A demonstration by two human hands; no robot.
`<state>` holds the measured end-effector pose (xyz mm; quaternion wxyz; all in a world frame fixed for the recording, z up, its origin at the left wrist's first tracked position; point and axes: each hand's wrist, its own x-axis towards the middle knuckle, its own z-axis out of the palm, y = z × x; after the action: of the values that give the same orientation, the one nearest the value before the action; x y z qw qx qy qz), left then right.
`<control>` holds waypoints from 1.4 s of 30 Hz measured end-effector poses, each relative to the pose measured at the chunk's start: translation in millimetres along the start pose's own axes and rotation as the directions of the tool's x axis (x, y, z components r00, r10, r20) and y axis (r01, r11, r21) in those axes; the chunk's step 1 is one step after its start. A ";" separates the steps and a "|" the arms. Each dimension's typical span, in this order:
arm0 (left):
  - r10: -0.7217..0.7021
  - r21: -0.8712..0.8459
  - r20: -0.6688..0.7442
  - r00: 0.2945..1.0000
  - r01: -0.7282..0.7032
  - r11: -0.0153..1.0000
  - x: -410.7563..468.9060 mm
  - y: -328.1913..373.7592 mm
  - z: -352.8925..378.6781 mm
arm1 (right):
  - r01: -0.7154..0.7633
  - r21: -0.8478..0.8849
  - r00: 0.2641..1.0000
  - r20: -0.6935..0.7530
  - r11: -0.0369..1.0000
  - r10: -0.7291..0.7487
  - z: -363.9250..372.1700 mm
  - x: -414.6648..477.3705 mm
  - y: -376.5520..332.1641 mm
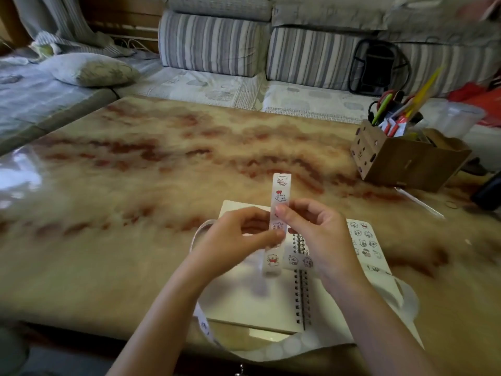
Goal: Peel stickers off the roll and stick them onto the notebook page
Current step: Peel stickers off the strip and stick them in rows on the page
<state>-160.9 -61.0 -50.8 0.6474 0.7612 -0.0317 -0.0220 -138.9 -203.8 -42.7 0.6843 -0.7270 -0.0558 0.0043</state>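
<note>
A white sticker strip (280,191) with small cartoon animal stickers stands almost upright above an open spiral notebook (249,302). My left hand (233,237) pinches the strip's lower part from the left. My right hand (320,234) pinches it from the right, thumb tip pressed on its front. The notebook's right page (364,240) carries several stuck stickers. Spent backing tape (273,348) loops around the notebook and hangs over the table's front edge.
A cardboard organiser (406,156) with pens, scissors and pencils stands at the table's back right. A dark object (488,191) lies at the right edge. Striped sofa cushions (214,42) and a pillow (92,69) sit behind the marbled table (135,172).
</note>
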 end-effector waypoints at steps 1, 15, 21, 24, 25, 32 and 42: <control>-0.020 -0.053 -0.024 1.000 0.018 0.998 1.1 -1.2 -1.7 | -0.001 -0.011 1.000 0.001 1.000 0.001 -1.6 -1.7 0.9; 0.032 -0.284 -0.272 0.962 -0.112 0.952 1.8 4.5 14.9 | 0.170 -0.048 0.985 -0.033 0.984 -0.172 -19.6 -11.6 1.5; 0.068 -0.236 -0.237 0.969 -0.126 0.964 -2.8 6.1 27.0 | 0.263 -0.156 0.961 -0.041 0.952 -0.272 -18.0 -14.1 0.9; 0.084 -0.239 -0.213 0.973 -0.136 0.962 -3.7 5.6 28.5 | 0.280 -0.172 0.953 -0.071 0.944 -0.296 -18.7 -15.1 1.6; 0.085 -0.245 -0.211 0.974 -0.137 0.960 -3.7 5.1 28.9 | 0.279 -0.171 0.952 -0.076 0.945 -0.295 -19.2 -15.2 1.3; 0.103 -0.234 -0.197 0.975 -0.149 0.961 -2.8 3.2 30.2 | 0.285 -0.188 0.952 -0.059 0.940 -0.300 -22.4 -16.8 -2.2; 0.074 -0.211 -0.207 0.975 -0.119 0.970 -4.3 -0.2 33.2 | 0.240 -0.251 0.964 -0.051 0.938 -0.261 -25.0 -14.0 2.4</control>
<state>-167.7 -93.3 -56.3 0.7285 0.6801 -0.0016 0.0821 -150.5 -230.0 -44.4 0.5870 -0.7917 -0.1191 -0.1202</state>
